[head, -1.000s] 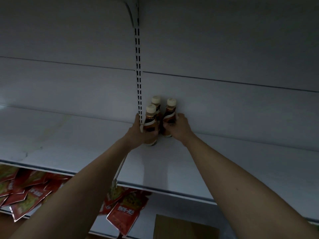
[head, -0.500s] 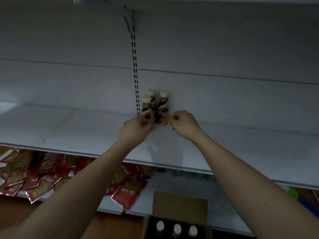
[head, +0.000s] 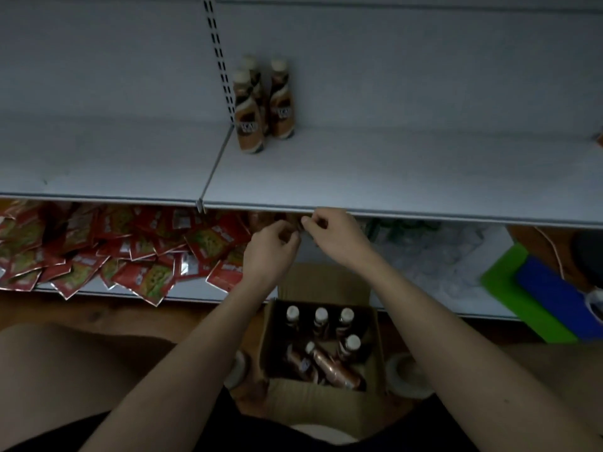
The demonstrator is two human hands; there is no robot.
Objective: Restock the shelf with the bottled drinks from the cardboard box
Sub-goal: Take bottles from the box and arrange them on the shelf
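Observation:
Three brown bottled drinks (head: 264, 102) with cream caps stand upright at the back of the white shelf (head: 391, 171), by the slotted upright. Below me, an open cardboard box (head: 321, 399) on the floor holds several more bottles (head: 321, 321), some upright and some lying down. My left hand (head: 270, 252) and my right hand (head: 332, 236) hover side by side just below the shelf's front edge, above the box. Their fingers are loosely curled and hold nothing.
Red snack packets (head: 107, 249) lie heaped on the lower shelf at left. Crumpled clear plastic (head: 440, 252) lies on that shelf at right. Green and blue flat items (head: 538, 295) sit at far right. Two tape rolls (head: 408, 373) flank the box on the wooden floor.
Both hands let go of the bottles on the shelf and drew back and down to below the shelf edge. My view tilted down, bringing the whole box into sight.

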